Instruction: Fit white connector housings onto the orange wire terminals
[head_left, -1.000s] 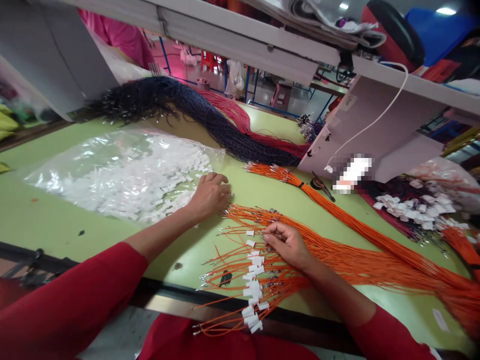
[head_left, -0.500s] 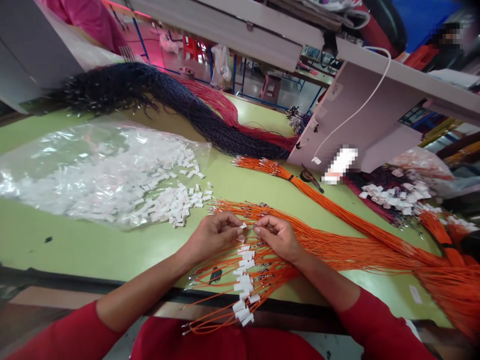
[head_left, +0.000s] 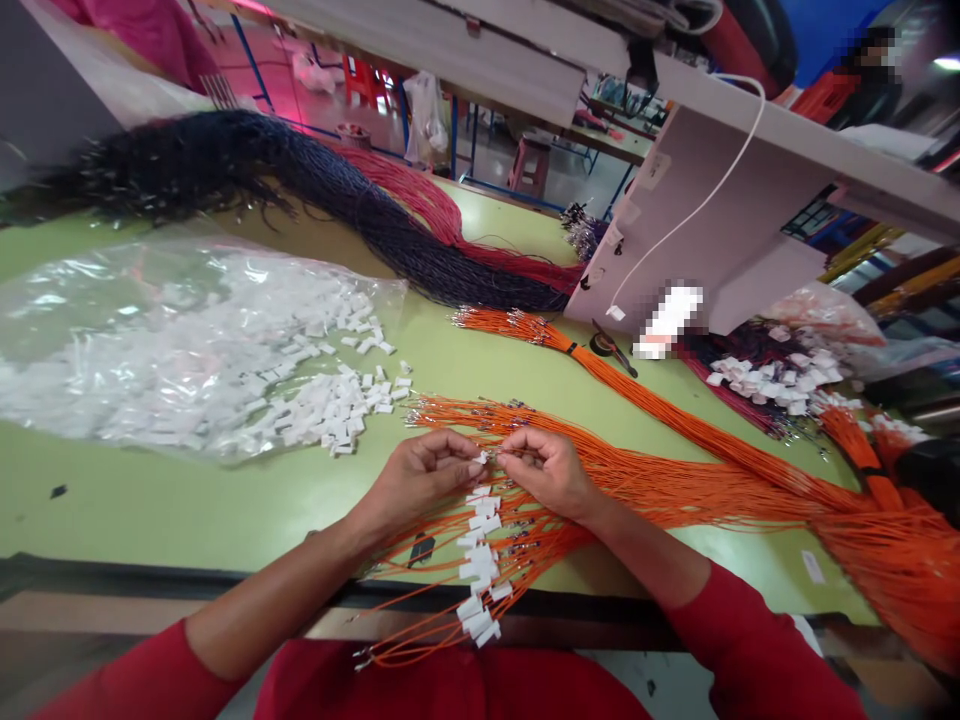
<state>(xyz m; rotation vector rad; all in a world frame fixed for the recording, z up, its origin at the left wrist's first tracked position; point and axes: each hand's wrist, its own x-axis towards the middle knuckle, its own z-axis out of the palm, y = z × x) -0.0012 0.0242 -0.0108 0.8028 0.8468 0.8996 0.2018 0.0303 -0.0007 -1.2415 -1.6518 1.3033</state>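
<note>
My left hand pinches a small white connector over the near part of the green table. My right hand is closed on the metal-tipped end of an orange wire, held against that connector. Both hands meet above a fan of orange wires. Below them lies a row of orange wires fitted with white connectors. A heap of loose white connectors spills from a clear plastic bag to the left.
A thick dark blue wire bundle and red wires curve across the back. A second orange bundle runs right past small cutters. A white angled stand and more white connectors sit at the right.
My left hand left the connector heap and came to the right hand with a white connector. The two hands now meet over the orange wires. The view shifted down and left.
</note>
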